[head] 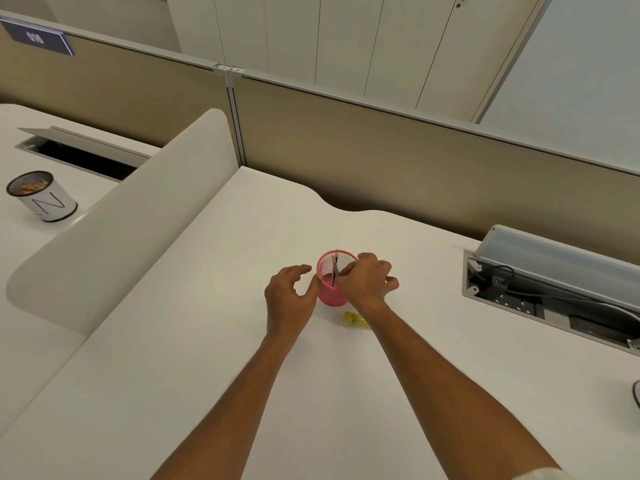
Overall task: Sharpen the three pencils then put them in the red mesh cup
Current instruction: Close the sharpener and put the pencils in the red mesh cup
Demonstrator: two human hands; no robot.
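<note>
The red mesh cup (329, 294) stands upright on the white desk (207, 306). Dark pencils (334, 271) stand inside it, tips up, leaning on the rim; I cannot count them. My right hand (367, 280) is over the cup's right rim, its fingers pinched at the pencils. My left hand (289, 296) sits just left of the cup, fingers apart, thumb touching or nearly touching the cup's wall. A yellow sharpener (354, 320) lies on the desk in front of the cup, partly hidden under my right wrist.
An open cable tray (540, 299) with sockets and cords is sunk into the desk at right. A curved white divider (121, 220) borders the left. A white-wrapped mesh cup (41, 197) stands on the neighbouring desk. Beige partition panels (381, 161) rise behind.
</note>
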